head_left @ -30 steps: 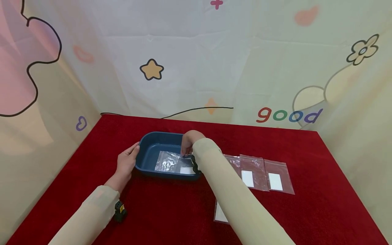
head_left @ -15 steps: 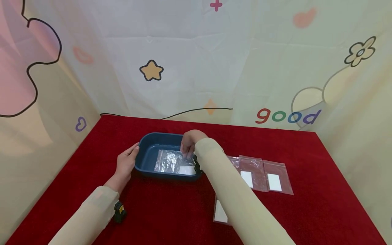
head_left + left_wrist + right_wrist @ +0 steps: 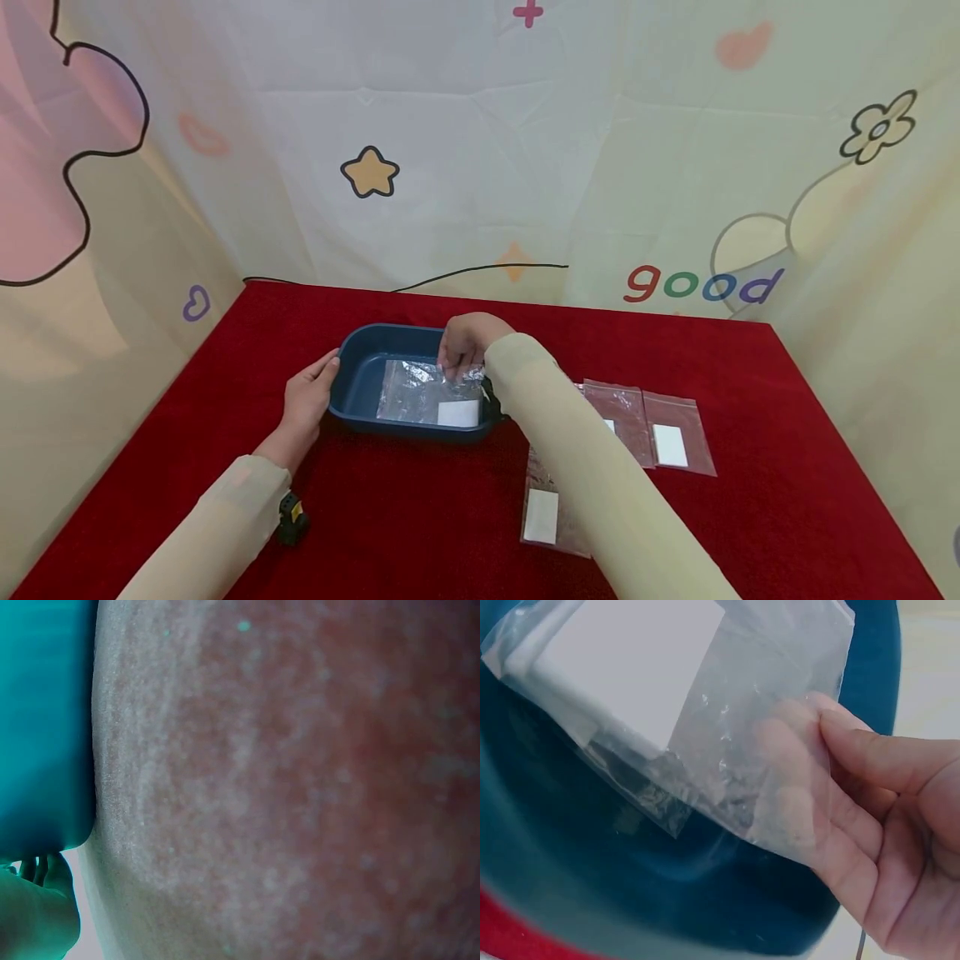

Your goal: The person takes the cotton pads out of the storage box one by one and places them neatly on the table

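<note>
A blue plastic basin [image 3: 408, 429] stands on the red cloth, with my left hand [image 3: 306, 402] gripping its left end. In the left wrist view the basin's wall [image 3: 45, 712] fills the upper left, and fingers [image 3: 37, 907] show below it. My right hand [image 3: 467, 343] reaches into the basin. Between thumb and fingers it pinches the edge of a clear zip bag [image 3: 727, 727], plain in the right wrist view. Inside that bag is a white card or flat block [image 3: 630, 660]. More clear plastic [image 3: 405, 396] lies left of the white piece; whether it is a separate bag I cannot tell.
To the right lie several clear zip bags with white pieces: one at the far right [image 3: 701, 433], one [image 3: 626, 417] beside it, and one nearer the front [image 3: 542, 517]. My right sleeve [image 3: 592, 450] partly covers them. A patterned curtain [image 3: 480, 167] hangs behind the table.
My right hand has risen slightly, drawing the bag up in the basin, so more of its white piece shows. My left hand keeps its hold on the basin.
</note>
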### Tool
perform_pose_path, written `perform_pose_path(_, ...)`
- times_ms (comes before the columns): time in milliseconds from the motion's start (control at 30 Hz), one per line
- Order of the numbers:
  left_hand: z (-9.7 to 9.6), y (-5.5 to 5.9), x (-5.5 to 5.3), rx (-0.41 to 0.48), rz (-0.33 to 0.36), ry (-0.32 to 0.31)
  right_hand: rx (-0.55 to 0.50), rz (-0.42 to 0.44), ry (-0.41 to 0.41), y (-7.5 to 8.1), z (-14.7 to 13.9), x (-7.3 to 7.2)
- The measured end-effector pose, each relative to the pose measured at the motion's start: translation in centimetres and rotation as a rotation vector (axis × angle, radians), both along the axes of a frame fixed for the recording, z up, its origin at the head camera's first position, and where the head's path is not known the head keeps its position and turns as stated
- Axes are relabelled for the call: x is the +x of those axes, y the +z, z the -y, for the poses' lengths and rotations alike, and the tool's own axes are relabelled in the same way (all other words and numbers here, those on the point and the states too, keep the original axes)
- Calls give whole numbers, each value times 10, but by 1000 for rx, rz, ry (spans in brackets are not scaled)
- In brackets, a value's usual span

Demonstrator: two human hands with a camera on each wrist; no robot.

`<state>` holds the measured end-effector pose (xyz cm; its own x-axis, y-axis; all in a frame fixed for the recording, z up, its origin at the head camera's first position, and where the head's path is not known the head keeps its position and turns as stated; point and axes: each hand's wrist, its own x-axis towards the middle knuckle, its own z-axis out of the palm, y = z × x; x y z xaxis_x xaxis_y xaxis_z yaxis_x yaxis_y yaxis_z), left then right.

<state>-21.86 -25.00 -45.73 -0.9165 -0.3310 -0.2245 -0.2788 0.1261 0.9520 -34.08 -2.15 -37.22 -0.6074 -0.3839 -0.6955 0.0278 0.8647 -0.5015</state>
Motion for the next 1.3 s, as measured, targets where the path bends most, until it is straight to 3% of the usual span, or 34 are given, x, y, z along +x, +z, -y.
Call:
perform_pose_path(133,0,-1,0,2,-1,-3,-23,-29,61,3,-6,-1)
perform_pose_path(333,0,-1,0,3,-5,-5,-87,-54,89,6,-17,-2)
perform_pose_path(867,-1,-1,0,28,-9,7,-232,-96,8,15,-32,4)
perform_pose_path(1300,1,0,0,27,-8,1,-378,-45,-149,18,-48,9)
